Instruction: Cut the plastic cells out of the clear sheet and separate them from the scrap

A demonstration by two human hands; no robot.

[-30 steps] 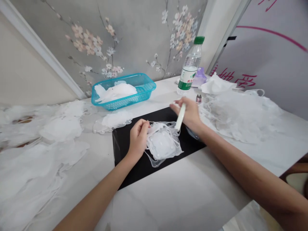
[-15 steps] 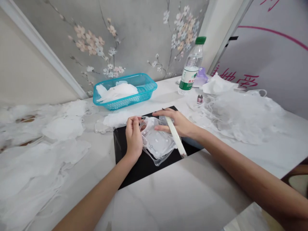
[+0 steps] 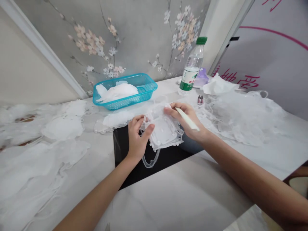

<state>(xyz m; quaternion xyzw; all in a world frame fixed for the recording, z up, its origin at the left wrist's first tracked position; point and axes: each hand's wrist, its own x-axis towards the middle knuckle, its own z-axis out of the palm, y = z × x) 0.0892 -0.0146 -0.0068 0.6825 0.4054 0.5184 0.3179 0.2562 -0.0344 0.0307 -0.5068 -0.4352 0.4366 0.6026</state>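
Over the black mat [image 3: 122,141] is a stack of thin, translucent white sheets [image 3: 163,130] with ragged, knobbly edges, raised and slightly tilted. My left hand [image 3: 138,138] grips the left edge, fingers behind and thumb in front. With thumb and fingers my right hand [image 3: 186,120] pinches the upper right edge. It also keeps a slim white stick-like tool [image 3: 187,119] against the palm; the tool's tip is hidden. A clear, wavy-edged strip [image 3: 151,164] loops below the sheets, over the mat.
A blue plastic basket [image 3: 125,102] with white pieces stands at the back. Behind the right hand are a water bottle [image 3: 190,77] and a small dark-pink object [image 3: 200,99]. Heaps of translucent white scraps lie right [image 3: 250,115] and left [image 3: 62,128].
The white sheets have risen off the mat and tilted. My right hand has gone from spread fingers to a pinch on their edge. The clear strip now hangs apart below them.
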